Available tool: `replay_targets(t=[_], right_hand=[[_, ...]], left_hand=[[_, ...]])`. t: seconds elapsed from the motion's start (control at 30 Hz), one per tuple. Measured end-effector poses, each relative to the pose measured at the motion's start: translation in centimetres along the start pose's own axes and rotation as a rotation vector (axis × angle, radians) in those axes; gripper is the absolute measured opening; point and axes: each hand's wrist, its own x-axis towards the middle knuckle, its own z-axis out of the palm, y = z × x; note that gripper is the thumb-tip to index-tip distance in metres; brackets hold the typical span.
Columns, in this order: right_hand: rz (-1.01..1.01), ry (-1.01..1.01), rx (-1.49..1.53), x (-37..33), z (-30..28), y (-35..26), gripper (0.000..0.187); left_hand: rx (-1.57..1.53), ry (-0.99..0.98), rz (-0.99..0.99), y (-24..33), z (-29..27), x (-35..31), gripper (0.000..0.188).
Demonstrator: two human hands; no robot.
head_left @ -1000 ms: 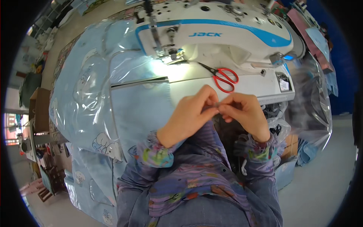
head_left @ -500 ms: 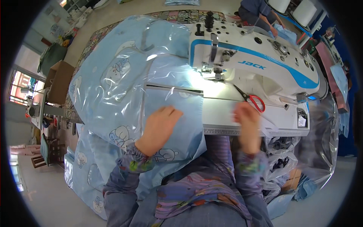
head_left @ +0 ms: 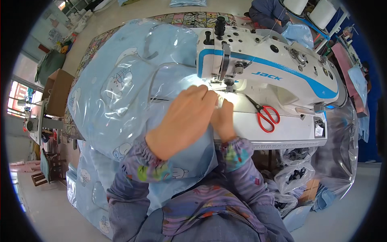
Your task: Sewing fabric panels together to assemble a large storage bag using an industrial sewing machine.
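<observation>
Fabric point(head_left: 133, 92), pale blue, flat under outstretched fingers of both hands point(head_left: 183, 121) beside the sewing machine's point(head_left: 274, 68) needle.

Left hand point(head_left: 183, 121) and right hand point(head_left: 223, 121) forward, palms down, seemingly touching

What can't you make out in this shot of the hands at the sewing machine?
Head view only:
- The needle and presser foot: hidden behind the left hand and the sewing machine head.
- The right hand: its fingertips are covered by the left hand.
- The blue fabric edge being fed: lost in lamp glare.
- The red scissors: their blade tips are too small to tell.
</observation>
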Motion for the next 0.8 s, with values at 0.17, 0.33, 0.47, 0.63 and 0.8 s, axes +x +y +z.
replay_targets(t=[0.17,0.33,0.47,0.63,0.8], right_hand=[[0.077,0.069,-0.006,0.0,-1.4,1.1,0.027],[0.233,-0.14,0.132,0.9,-2.6,0.4,0.026],[0.304,-0.215,0.242,0.7,-3.6,0.5,0.028],[0.365,-0.326,0.585,1.0,-4.9,0.8,0.025],[0.279,-0.313,0.222,0.5,-3.6,0.1,0.024]], left_hand=[[0.022,-0.172,-0.288,0.2,3.8,-4.3,0.031],[0.054,-0.345,-0.429,-1.3,6.0,-6.0,0.031],[0.16,-0.023,-0.07,-2.3,5.8,-5.1,0.025],[0.087,0.06,-0.184,-2.7,4.3,-3.1,0.02],[0.085,-0.17,-0.111,-2.0,5.4,-4.1,0.026]])
